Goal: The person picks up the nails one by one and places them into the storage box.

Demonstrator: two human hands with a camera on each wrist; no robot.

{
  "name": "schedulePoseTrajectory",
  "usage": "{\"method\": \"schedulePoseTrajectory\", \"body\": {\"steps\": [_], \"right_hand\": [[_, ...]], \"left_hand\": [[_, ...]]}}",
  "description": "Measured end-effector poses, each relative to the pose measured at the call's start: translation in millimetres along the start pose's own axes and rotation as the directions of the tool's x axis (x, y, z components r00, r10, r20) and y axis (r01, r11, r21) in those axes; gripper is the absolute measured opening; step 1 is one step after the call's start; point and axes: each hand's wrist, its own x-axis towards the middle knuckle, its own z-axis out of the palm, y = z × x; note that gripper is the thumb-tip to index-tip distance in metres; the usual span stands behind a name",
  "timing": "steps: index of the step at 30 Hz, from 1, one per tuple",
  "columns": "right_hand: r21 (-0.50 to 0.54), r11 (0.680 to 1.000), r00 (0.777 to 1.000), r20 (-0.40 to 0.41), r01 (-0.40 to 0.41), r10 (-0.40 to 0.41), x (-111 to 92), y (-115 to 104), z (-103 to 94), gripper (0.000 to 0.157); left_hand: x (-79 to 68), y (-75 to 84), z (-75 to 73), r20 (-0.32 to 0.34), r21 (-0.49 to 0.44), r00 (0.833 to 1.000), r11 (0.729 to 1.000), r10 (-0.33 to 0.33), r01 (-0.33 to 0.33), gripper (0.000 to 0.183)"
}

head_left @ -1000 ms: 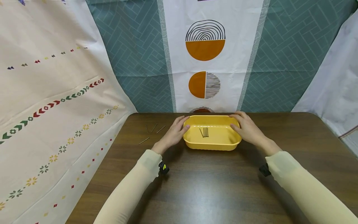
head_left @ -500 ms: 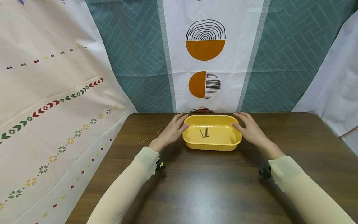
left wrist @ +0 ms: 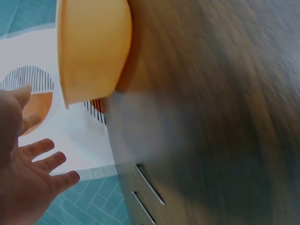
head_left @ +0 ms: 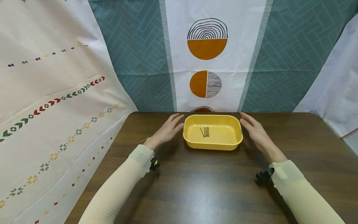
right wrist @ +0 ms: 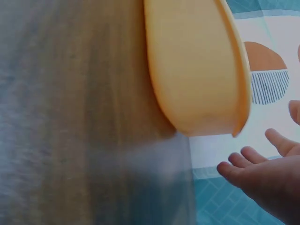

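Note:
A yellow plastic tray stands near the back edge of the table, with several dark nails lying on its floor left of the middle. My left hand is just off the tray's left end, its fingers spread and holding nothing. At the opposite end, my right hand hovers with relaxed fingers, also free of anything. Both wrist views show a gap between the fingers and the tray wall. Loose nails lie on the table beyond the left hand, partly hidden by it in the head view.
The brown wooden table ends just behind the tray. Behind it hangs a teal and white patterned cloth. A white embroidered cloth slopes down along the left side.
Both hands have come off the tray's ends and moved outward, left hand to the left and right hand to the right. The tray and the nails in it look unmoved.

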Motion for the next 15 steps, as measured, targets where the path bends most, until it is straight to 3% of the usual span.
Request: {"method": "schedulePoseTrajectory", "body": {"steps": [4,9,15], "right_hand": [[0.102,0.995,1.0,0.026,-0.008,0.006,-3,5,1.1,0.069],[0.259,0.966,0.999,0.052,-0.008,-0.006,-6,12,1.3,0.071],[0.307,0.952,0.998,0.057,-0.01,-0.008,-8,16,3.3,0.069]], "left_hand": [[-5.2,-5.8,-1.9,0.0,0.037,1.0,0.999,-0.005,0.005,0.057],[-11.0,-11.9,-3.8,0.005,0.063,1.0,0.998,-0.005,0.004,0.058],[-16.2,-17.9,-7.9,0.031,0.091,0.999,0.996,-0.017,0.014,0.058]]}}
